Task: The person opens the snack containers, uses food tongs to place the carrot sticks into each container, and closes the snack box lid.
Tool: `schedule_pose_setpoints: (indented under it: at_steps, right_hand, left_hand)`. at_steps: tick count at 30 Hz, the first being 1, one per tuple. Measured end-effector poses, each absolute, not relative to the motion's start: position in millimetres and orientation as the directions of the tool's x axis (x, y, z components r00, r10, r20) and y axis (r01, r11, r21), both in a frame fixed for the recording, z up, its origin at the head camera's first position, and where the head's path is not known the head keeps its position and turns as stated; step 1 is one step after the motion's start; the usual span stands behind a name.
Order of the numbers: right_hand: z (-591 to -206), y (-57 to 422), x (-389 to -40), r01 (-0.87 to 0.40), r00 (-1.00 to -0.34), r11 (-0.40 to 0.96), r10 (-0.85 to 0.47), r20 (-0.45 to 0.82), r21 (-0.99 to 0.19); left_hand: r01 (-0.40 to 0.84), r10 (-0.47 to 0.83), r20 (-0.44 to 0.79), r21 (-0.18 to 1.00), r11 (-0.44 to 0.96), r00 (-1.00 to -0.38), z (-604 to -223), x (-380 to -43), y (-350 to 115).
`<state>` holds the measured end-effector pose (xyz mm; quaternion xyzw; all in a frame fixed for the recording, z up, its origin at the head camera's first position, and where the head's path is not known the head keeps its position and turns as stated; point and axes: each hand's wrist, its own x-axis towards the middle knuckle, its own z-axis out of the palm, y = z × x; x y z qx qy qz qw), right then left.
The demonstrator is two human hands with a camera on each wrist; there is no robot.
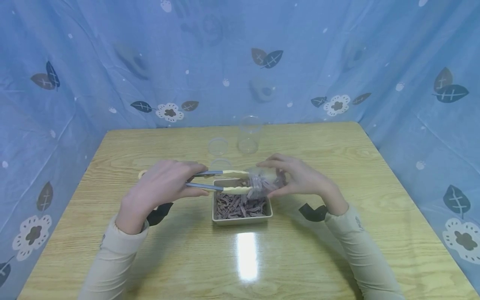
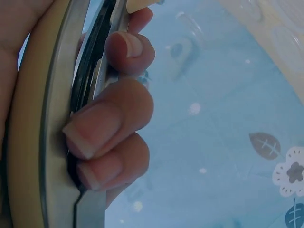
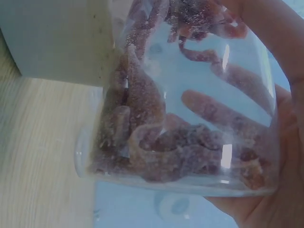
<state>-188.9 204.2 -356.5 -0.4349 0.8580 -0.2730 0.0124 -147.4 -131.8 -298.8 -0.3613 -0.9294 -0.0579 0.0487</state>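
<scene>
My left hand [image 1: 165, 183] grips metal tongs [image 1: 205, 187] with cream ends and yellowish handles; the fingers curl round them in the left wrist view. Their tips reach to the mouth of a clear plastic jar [image 1: 260, 183], though whether they pinch a strip is unclear. The right hand [image 1: 301, 177] holds this jar on its side over the tray, thumb and fingers round its wall. Brownish-purple dried strips [image 3: 142, 90] lie inside the jar. Below, a cream rectangular tray [image 1: 241, 222] holds many similar strips [image 1: 234, 207].
Behind the tray, a clear jar [image 1: 249, 135] stands upright on the wooden table [image 1: 307, 258]. To its left lies a clear round lid [image 1: 218, 146], with another clear round piece [image 1: 221, 162] nearer the tray. Blue patterned curtains [image 1: 225, 62] enclose the back and sides.
</scene>
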Motion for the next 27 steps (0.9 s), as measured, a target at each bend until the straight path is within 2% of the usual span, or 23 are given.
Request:
schedule_pose_setpoints:
  at_steps: [17, 21, 27]
  right_hand:
    - [-362, 201, -192, -0.757, -0.623, 0.476, -0.731, 0.276, -0.449]
    - [-364, 199, -192, -0.756, -0.617, 0.446, -0.730, 0.294, -0.478]
    - [-362, 192, -188, -0.715, -0.628, 0.407, -0.731, 0.267, -0.568]
  left_hand:
    - [0.698, 0.687, 0.140, 0.047, 0.715, -0.713, -296, -157, -124]
    - [0.688, 0.681, 0.099, 0.099, 0.719, -0.726, -299, -162, -119]
    - [0.696, 0.703, 0.039, 0.184, 0.694, -0.710, -303, -168, -108]
